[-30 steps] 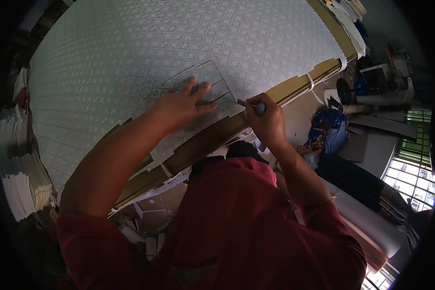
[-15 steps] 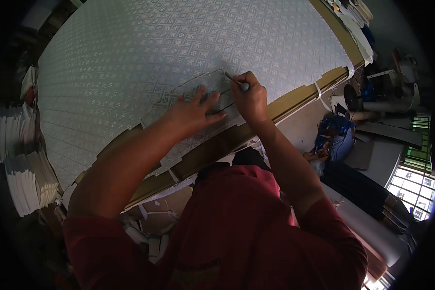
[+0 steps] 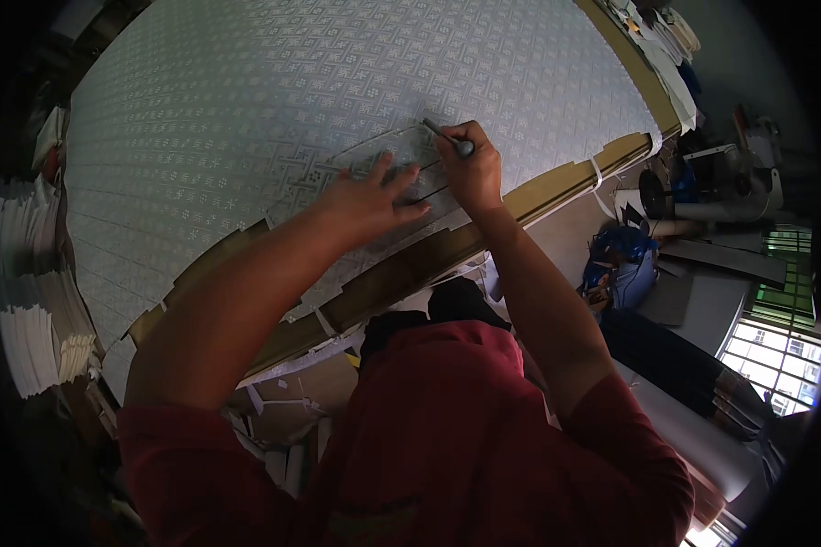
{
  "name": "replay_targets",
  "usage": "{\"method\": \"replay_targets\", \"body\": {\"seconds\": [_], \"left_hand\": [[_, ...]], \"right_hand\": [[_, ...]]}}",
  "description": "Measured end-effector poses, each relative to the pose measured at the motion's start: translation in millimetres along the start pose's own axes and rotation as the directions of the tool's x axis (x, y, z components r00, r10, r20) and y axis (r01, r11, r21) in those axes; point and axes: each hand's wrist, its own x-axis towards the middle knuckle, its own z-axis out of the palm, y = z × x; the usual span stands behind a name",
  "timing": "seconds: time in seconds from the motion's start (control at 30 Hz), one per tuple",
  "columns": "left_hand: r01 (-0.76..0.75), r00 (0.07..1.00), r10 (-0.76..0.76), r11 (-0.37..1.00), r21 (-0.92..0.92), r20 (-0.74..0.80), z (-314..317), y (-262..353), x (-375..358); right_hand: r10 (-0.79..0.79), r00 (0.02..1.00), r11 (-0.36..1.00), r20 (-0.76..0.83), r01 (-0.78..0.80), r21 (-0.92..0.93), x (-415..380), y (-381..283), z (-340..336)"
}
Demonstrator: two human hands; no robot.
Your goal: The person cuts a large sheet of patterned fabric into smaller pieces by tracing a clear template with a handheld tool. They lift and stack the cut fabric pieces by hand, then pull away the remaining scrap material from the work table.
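A pale silvery sheet (image 3: 337, 82) with a repeating geometric and floral pattern covers the work table. My left hand (image 3: 365, 205) lies flat on it near the front edge, fingers spread. Under those fingers is a clear, see-through flat piece (image 3: 409, 150) with a pale upper edge and dark lines near my right hand. My right hand (image 3: 474, 173) is closed around a slim dark pen-like tool (image 3: 464, 148) with a rounded grey end. The tool's thin tip points away from me, right by the upper corner of the clear piece.
Brown board strips (image 3: 397, 269) run along the table's front edge, with a white strap (image 3: 597, 173) around them. Stacks of paper (image 3: 32, 337) stand at the left. To the right are a blue plastic bundle (image 3: 622, 260), a large roll (image 3: 693, 438) and a barred window (image 3: 775, 360).
My right hand and the tool have moved slightly away from me, the tip now just beyond the clear piece's corner. My left hand stays spread in place. The view has shifted a little.
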Motion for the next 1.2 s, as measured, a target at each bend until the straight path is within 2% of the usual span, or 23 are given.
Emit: {"method": "replay_targets", "body": {"seconds": [0.13,0.2,0.23,0.3,0.33,0.4,0.43,0.47,0.53,0.57,0.63,0.73,0.87,0.97,1.03,1.07,1.13,1.17,1.2], "left_hand": [[0.007,1.000,-0.007,1.000,0.001,0.002,1,0,1],[0.015,1.000,-0.015,1.000,0.000,0.019,-1,1,1],[0.032,0.999,-0.032,0.999,-0.004,0.025,-1,0,2],[-0.004,0.999,0.001,0.996,0.092,0.039,0,0,5],[0.019,0.998,-0.023,0.997,0.081,0.051,3,1,5],[0.018,1.000,-0.016,0.997,0.080,-0.018,8,1,7],[0.033,0.999,-0.033,0.997,0.074,0.004,6,1,7],[0.024,1.000,-0.025,0.997,0.068,0.013,3,1,7],[0.032,0.998,-0.034,0.998,0.046,0.045,2,2,8],[0.041,0.999,-0.042,0.998,0.056,0.026,3,4,8],[0.072,0.997,-0.074,0.996,0.052,0.032,4,3,9],[0.082,0.995,-0.084,0.996,0.042,0.048,6,4,9],[0.080,0.992,-0.077,0.997,-0.019,0.102,-2,3,10],[0.101,0.985,-0.090,0.992,-0.075,0.144,-9,5,11],[0.110,0.981,-0.095,0.991,-0.078,0.167,-13,3,13],[0.101,0.980,-0.087,0.992,-0.075,0.177,-14,3,13],[0.090,0.980,-0.074,0.993,-0.076,0.187,-15,3,12],[0.078,0.978,-0.072,0.997,-0.024,0.198,-16,4,12],[0.065,0.976,-0.069,0.997,0.030,0.206,-16,4,13]], "right_hand": [[0.007,0.999,1.000,0.049,-0.008,0.020,6,7,-5],[0.065,0.986,0.990,0.154,-0.083,0.114,13,14,-9],[0.059,0.984,0.989,0.168,-0.080,0.124,20,18,-12],[0.005,0.947,0.990,0.322,-0.051,0.134,41,25,-23],[-0.002,0.939,0.987,0.345,-0.053,0.150,54,28,-29],[-0.114,0.811,0.980,0.574,-0.003,0.199,87,28,-39],[-0.097,0.737,0.987,0.669,-0.013,0.158,104,23,-44],[-0.104,0.725,0.984,0.681,-0.025,0.177,120,14,-46],[-0.174,0.483,0.985,0.858,0.066,0.162,151,1,-48],[-0.186,0.463,0.982,0.867,0.052,0.182,163,1,-45],[-0.307,0.315,0.947,0.898,0.196,0.255,181,4,-32],[-0.331,0.225,0.942,0.916,0.135,0.308,188,4,-14],[-0.346,0.225,0.936,0.911,0.145,0.319,179,4,1],[-0.442,0.251,0.896,0.861,0.078,0.438,171,28,6],[-0.452,0.323,0.879,0.831,0.001,0.477,164,32,3],[-0.455,0.320,0.877,0.831,0.002,0.480,160,30,-1],[-0.253,0.459,0.945,0.852,-0.073,0.320,148,25,-11],[-0.249,0.459,0.946,0.853,-0.072,0.315,138,24,-16],[-0.234,0.559,0.943,0.795,-0.068,0.325,125,23,-20]]}}
